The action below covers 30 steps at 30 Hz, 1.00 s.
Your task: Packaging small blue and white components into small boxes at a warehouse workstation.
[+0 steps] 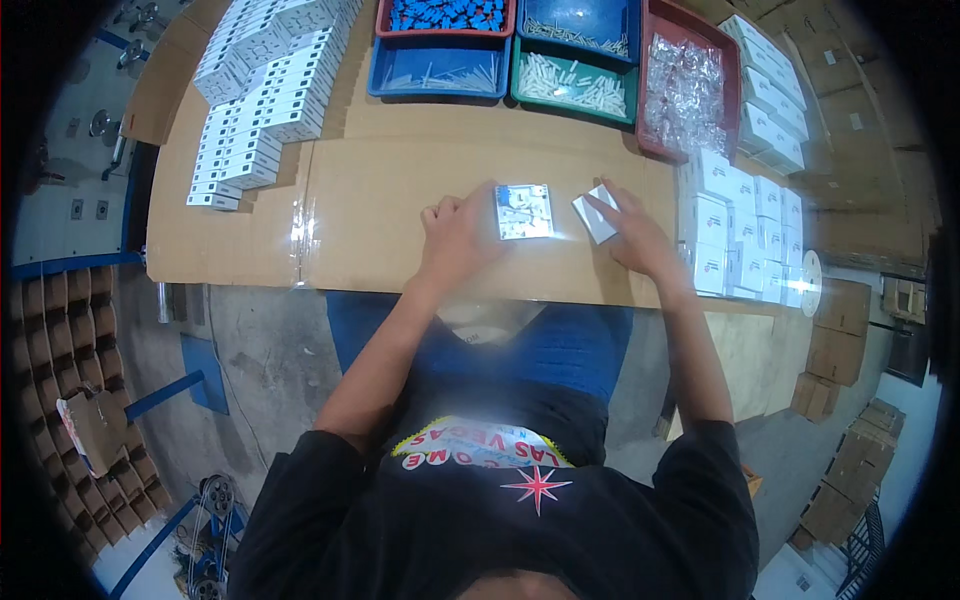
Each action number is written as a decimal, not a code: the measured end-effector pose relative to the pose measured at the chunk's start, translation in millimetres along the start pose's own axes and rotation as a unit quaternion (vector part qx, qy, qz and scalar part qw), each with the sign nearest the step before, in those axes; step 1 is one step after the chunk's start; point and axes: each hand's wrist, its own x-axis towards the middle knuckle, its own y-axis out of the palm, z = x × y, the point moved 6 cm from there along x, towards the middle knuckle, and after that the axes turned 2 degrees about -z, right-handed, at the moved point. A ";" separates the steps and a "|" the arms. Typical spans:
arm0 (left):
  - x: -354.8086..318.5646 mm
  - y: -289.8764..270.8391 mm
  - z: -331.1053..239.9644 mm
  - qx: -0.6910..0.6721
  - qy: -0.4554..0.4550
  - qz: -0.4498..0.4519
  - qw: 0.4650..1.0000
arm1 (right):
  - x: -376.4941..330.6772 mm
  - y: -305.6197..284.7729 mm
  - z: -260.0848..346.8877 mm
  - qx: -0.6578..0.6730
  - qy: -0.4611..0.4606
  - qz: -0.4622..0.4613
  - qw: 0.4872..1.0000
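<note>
My left hand (458, 238) has its fingers curled against the left side of a small square box (525, 212). White and shiny bits show on the box's upper face; what they are is too small to make out. A short way to the right, my right hand (638, 232) grips a small white flat piece (598, 214), tilted on the cardboard-covered table (380, 215). Its fingers lie over the piece's upper right edge, and I cannot tell whether it is a box or a lid. A gap of bare cardboard separates the two things.
Stacked white boxes (240, 150) stand at the far left, with more boxes (735, 225) at the right. Along the back are a blue tray of clear pieces (440, 92), a green tray of white plugs (570, 103) and a red tray of clear bags (645, 130).
</note>
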 end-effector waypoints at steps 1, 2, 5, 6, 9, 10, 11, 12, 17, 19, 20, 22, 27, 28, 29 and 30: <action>0.0 0.2 0.5 0.000 -0.001 0.000 1.000 | 1.6 1.6 -2.5 -0.014 -0.006 0.018 1.000; 0.1 -0.4 1.1 -0.014 0.003 -0.008 1.000 | 3.2 3.5 -4.8 -0.027 -0.012 0.036 0.999; -1.4 -0.1 5.5 -0.032 0.013 -0.025 0.999 | 9.2 6.5 -9.0 -0.025 -0.031 0.028 0.999; -1.9 0.0 6.5 -0.036 0.020 -0.034 0.999 | 10.7 7.0 -10.6 -0.025 -0.032 0.028 0.999; -0.5 2.4 8.6 -0.031 -0.003 -0.022 0.999 | 11.1 6.4 -15.7 -0.026 -0.033 0.027 0.999; -0.6 3.6 9.8 -0.032 -0.004 -0.024 0.999 | 11.1 3.5 -17.7 -0.005 -0.026 0.022 0.999; -0.9 4.5 10.2 -0.033 0.004 -0.032 0.999 | 11.6 1.6 -18.4 0.015 -0.019 0.017 1.000; -1.2 5.0 10.5 -0.035 0.013 -0.040 0.998 | 11.2 0.0 -17.7 0.014 -0.020 0.018 1.000; -1.0 3.3 9.6 -0.031 0.003 -0.031 0.999 | 8.1 -15.7 2.5 0.156 0.042 -0.033 0.986; -1.7 4.8 11.3 -0.027 0.004 -0.033 0.999 | 11.7 -11.0 11.2 0.196 0.025 -0.050 0.979; -1.9 5.8 13.0 -0.022 0.000 -0.035 0.999 | 13.2 -10.7 17.4 0.235 0.007 -0.068 0.970; -2.1 6.1 15.0 -0.017 -0.005 -0.036 0.999 | 16.0 -7.8 28.8 0.284 0.033 -0.049 0.957; -2.5 0.0 15.2 -0.110 0.014 -0.027 0.993 | 24.8 5.5 43.3 0.345 0.060 -0.034 0.936; -2.6 -2.0 15.6 -0.110 0.014 -0.026 0.993 | 26.3 8.4 46.6 0.372 0.060 -0.031 0.926; -2.6 -3.5 15.6 -0.159 0.015 -0.019 0.987 | 27.7 11.7 49.3 0.398 0.060 -0.028 0.915; -2.4 -3.9 15.1 -0.208 0.015 -0.012 0.978 | 29.0 18.4 49.6 0.398 0.061 -0.029 0.915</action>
